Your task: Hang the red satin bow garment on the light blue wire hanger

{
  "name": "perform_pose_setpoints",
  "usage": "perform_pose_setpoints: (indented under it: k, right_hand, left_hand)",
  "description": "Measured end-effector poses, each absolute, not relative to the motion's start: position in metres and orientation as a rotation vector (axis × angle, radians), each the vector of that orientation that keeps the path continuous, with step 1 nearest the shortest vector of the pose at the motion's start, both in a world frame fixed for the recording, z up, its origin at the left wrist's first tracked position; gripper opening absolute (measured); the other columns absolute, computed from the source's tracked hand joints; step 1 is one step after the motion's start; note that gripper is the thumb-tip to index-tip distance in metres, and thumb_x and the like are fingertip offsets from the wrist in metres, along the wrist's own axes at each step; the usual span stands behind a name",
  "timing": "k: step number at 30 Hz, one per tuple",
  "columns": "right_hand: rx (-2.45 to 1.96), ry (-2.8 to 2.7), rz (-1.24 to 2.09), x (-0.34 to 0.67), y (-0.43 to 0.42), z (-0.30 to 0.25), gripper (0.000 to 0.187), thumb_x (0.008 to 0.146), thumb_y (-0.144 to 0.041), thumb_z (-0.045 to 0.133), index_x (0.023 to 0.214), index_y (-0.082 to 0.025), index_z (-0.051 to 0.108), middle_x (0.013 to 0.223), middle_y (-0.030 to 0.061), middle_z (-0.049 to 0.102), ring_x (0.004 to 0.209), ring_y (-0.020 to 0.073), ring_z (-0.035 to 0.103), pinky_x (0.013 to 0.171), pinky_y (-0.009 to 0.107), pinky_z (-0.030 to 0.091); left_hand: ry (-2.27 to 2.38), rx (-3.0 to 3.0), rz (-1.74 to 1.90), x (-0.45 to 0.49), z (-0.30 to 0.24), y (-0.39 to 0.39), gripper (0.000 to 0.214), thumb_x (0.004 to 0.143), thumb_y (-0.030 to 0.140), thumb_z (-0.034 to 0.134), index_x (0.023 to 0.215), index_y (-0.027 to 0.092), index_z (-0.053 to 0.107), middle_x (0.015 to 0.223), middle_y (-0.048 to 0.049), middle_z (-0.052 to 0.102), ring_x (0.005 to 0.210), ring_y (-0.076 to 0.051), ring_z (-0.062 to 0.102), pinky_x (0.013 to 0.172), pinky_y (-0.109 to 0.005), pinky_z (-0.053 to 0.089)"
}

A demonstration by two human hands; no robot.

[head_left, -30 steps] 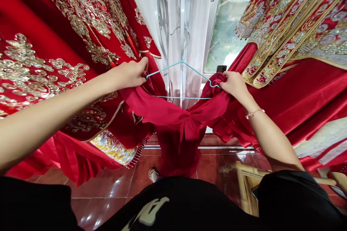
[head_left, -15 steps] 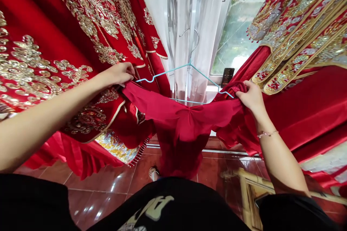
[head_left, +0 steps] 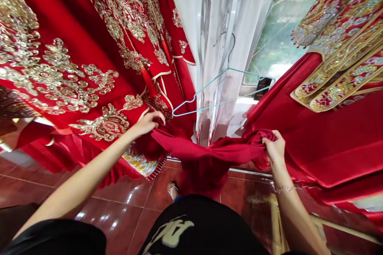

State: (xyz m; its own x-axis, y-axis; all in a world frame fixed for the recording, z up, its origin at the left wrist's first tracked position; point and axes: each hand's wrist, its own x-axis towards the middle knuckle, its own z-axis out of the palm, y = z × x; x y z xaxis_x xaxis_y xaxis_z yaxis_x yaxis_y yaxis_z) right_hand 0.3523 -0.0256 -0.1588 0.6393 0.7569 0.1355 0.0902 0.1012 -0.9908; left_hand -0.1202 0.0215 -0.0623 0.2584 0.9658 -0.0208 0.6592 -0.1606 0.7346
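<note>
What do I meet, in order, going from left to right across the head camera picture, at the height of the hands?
Gold-embroidered red robe → left hand → dark red cloth → right hand → plain red satin robe panel

A black short-sleeved top (head_left: 203,227) with a pale printed graphic (head_left: 169,233), and a thin gold bracelet (head_left: 285,189) on the right wrist (head_left: 277,175)

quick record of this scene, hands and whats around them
left hand: holding one end of a red satin garment
right hand: gripping the garment's other, bunched end
hanger: pale blue wire hanger, apart from the garment, before a white sheer curtain
left side: red robe with gold embroidery
right side: red satin robe with gold-trimmed panels
floor: glossy reddish-brown tiles
</note>
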Motion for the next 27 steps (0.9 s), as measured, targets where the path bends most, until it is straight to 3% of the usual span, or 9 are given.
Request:
perform_pose_setpoints:
  k: [2, 7, 12, 18, 24, 27]
  right_hand:
    - [-1.394, -0.766, 0.553, 0.340, -0.040, -0.166, 0.021, 0.046, -0.022, 0.061, 0.066, -0.019, 0.056, 0.058, -0.0075, 0.053, 0.058, 0.0091, 0.046, 0.055, 0.022, 0.036]
    - [-1.340, -0.764, 0.514, 0.318, -0.072, -0.145, 0.020, 0.050, -0.019, 0.061, 0.069, -0.018, 0.058, 0.060, -0.0067, 0.053, 0.058, 0.0090, 0.045, 0.054, 0.022, 0.034]
    - [-1.239, -0.745, 0.364, 0.304, -0.102, -0.113, 0.020, 0.052, -0.010, 0.061, 0.071, -0.018, 0.061, 0.065, -0.0063, 0.054, 0.063, 0.0096, 0.046, 0.059, 0.024, 0.034]
    - [-1.213, -0.745, 0.211, 0.300, -0.132, -0.109, 0.023, 0.053, -0.006, 0.061, 0.072, -0.018, 0.063, 0.070, -0.0056, 0.059, 0.068, 0.0114, 0.051, 0.065, 0.026, 0.038]
    - [-1.238, -0.722, 0.212, 0.300, -0.143, -0.117, 0.021, 0.053, -0.007, 0.062, 0.071, -0.018, 0.063, 0.071, -0.0046, 0.060, 0.069, 0.0120, 0.053, 0.068, 0.027, 0.040]
    - [-1.268, -0.724, 0.219, 0.297, -0.143, -0.120, 0.020, 0.053, -0.009, 0.062, 0.071, -0.018, 0.062, 0.071, -0.0045, 0.060, 0.069, 0.0124, 0.054, 0.068, 0.027, 0.041]
  left_hand:
    - [1.433, 1.880, 0.513, -0.125, -0.088, 0.013, 0.027, 0.053, 0.016, 0.048, 0.071, 0.019, 0.068, 0.101, -0.0066, 0.076, 0.113, -0.027, 0.066, 0.114, -0.045, 0.041]
    - [1.378, 1.861, 0.316, -0.121, -0.118, -0.001, 0.042, 0.049, 0.014, 0.042, 0.073, 0.017, 0.076, 0.118, -0.0076, 0.075, 0.123, -0.026, 0.062, 0.110, -0.036, 0.046]
    - [1.568, 1.944, 0.126, -0.105, -0.140, -0.008, 0.043, 0.057, 0.008, 0.044, 0.083, 0.018, 0.077, 0.105, -0.0074, 0.076, 0.111, -0.025, 0.067, 0.102, -0.030, 0.049]
    - [1.677, 1.883, 0.076, -0.087, -0.173, -0.010, 0.021, 0.062, 0.008, 0.050, 0.069, 0.017, 0.067, 0.087, -0.0092, 0.072, 0.086, -0.023, 0.067, 0.083, -0.030, 0.052]
    - [1.716, 1.755, 0.148, -0.074, -0.189, -0.005, 0.014, 0.064, 0.014, 0.052, 0.056, 0.017, 0.063, 0.098, -0.0118, 0.071, 0.102, -0.026, 0.063, 0.095, -0.033, 0.049]
    - [1.722, 1.668, 0.236, -0.066, -0.194, -0.008, 0.018, 0.066, 0.020, 0.051, 0.061, 0.016, 0.068, 0.110, -0.0133, 0.068, 0.110, -0.028, 0.061, 0.095, -0.034, 0.049]
